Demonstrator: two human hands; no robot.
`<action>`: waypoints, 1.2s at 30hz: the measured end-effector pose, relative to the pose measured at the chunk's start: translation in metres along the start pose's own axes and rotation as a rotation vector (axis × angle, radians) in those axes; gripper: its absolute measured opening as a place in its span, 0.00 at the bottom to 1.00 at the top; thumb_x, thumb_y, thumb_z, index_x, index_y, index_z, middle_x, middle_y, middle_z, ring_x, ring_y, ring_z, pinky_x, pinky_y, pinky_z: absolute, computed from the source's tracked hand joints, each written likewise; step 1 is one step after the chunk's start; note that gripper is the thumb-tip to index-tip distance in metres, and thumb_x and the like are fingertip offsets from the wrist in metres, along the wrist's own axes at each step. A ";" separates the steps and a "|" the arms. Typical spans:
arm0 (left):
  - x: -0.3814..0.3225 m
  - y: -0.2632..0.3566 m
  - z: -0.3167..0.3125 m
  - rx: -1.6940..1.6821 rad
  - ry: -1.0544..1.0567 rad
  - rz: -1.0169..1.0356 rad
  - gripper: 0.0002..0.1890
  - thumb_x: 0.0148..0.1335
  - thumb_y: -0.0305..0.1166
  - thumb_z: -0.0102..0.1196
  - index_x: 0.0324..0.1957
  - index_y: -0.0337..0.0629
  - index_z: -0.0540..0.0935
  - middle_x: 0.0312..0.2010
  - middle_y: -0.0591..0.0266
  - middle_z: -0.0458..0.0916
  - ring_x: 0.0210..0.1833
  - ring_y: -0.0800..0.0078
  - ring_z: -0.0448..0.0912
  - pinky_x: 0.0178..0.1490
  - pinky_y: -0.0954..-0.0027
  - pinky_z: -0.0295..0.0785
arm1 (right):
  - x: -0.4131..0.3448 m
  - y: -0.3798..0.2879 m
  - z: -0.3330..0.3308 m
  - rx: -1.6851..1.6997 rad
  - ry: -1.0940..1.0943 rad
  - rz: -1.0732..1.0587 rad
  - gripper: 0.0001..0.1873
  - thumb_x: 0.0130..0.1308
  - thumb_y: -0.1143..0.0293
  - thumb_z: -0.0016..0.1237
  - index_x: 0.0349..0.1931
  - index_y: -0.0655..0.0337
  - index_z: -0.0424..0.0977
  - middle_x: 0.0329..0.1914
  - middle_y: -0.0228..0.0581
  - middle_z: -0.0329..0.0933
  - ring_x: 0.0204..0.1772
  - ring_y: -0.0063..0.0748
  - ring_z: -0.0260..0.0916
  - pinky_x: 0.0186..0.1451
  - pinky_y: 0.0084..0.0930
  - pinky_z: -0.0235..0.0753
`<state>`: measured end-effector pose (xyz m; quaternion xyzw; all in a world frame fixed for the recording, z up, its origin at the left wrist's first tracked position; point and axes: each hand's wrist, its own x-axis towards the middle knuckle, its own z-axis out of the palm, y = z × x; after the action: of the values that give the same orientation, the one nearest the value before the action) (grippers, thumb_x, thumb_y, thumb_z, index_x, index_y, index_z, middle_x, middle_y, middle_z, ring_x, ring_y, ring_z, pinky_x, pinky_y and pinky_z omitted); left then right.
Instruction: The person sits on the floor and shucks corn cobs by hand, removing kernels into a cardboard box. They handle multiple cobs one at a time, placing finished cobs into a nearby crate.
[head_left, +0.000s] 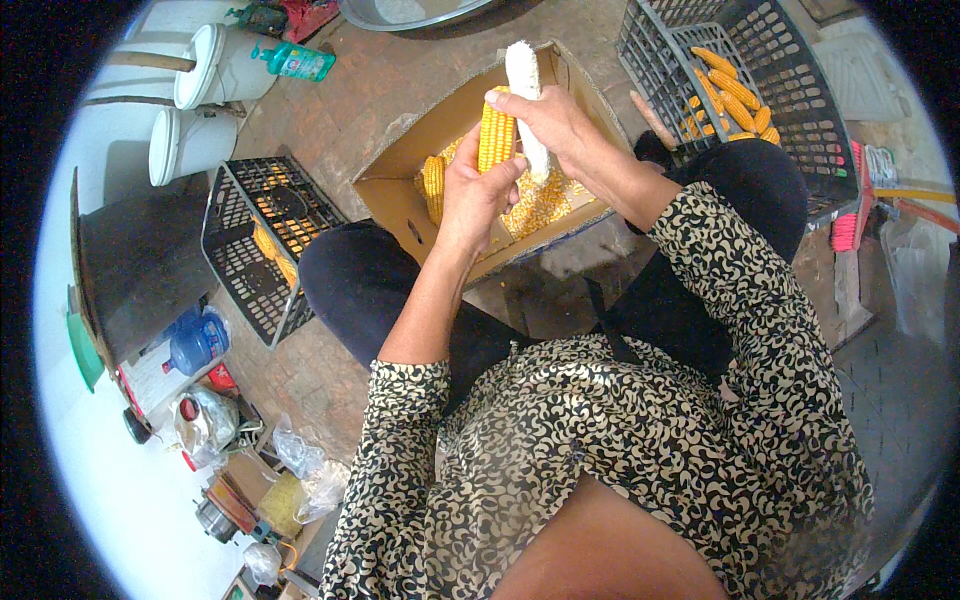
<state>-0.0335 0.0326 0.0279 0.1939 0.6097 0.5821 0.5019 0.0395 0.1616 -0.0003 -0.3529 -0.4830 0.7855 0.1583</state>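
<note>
My left hand (480, 187) is closed around the lower part of a yellow corn ear (496, 135) held upright above an open cardboard box (397, 150). Against the ear's right side, my right hand (551, 124) grips a bare white corn cob (523, 71), its thumb resting on the top of the ear. The cob and ear lie side by side. Loose yellow kernels (536, 210) cover part of the box's floor, and another corn ear (434, 184) is at the box's left side.
A black plastic crate (274, 307) holding some corn stands left of my knee. Corn ears (731, 90) fill part of another crate (810, 97) at right. White buckets (196, 142), a green pump bottle (304, 61) and a metal basin (412, 26) stand beyond. A pink-bristled brush (846, 231) is far right.
</note>
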 end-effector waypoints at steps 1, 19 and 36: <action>0.000 0.000 0.000 0.005 0.004 -0.003 0.29 0.57 0.20 0.57 0.62 0.40 0.70 0.36 0.67 0.78 0.22 0.83 0.71 0.24 0.81 0.66 | 0.001 0.002 0.000 -0.007 0.002 -0.012 0.21 0.63 0.55 0.57 0.38 0.69 0.77 0.28 0.37 0.78 0.28 0.26 0.77 0.28 0.23 0.75; -0.001 0.000 -0.001 0.001 0.011 -0.035 0.27 0.58 0.21 0.56 0.61 0.42 0.70 0.30 0.69 0.77 0.21 0.83 0.71 0.23 0.81 0.65 | -0.002 0.000 0.002 -0.036 0.003 -0.002 0.22 0.63 0.54 0.57 0.38 0.71 0.78 0.28 0.40 0.79 0.28 0.27 0.77 0.27 0.24 0.75; 0.001 -0.003 -0.002 0.033 -0.002 -0.024 0.22 0.59 0.26 0.58 0.56 0.39 0.72 0.30 0.68 0.76 0.20 0.82 0.71 0.22 0.80 0.65 | -0.003 0.001 0.003 -0.048 0.010 0.001 0.23 0.62 0.55 0.57 0.39 0.73 0.77 0.30 0.42 0.80 0.31 0.27 0.78 0.29 0.24 0.76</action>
<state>-0.0349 0.0315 0.0246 0.1955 0.6211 0.5657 0.5060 0.0397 0.1576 0.0008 -0.3607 -0.5009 0.7720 0.1516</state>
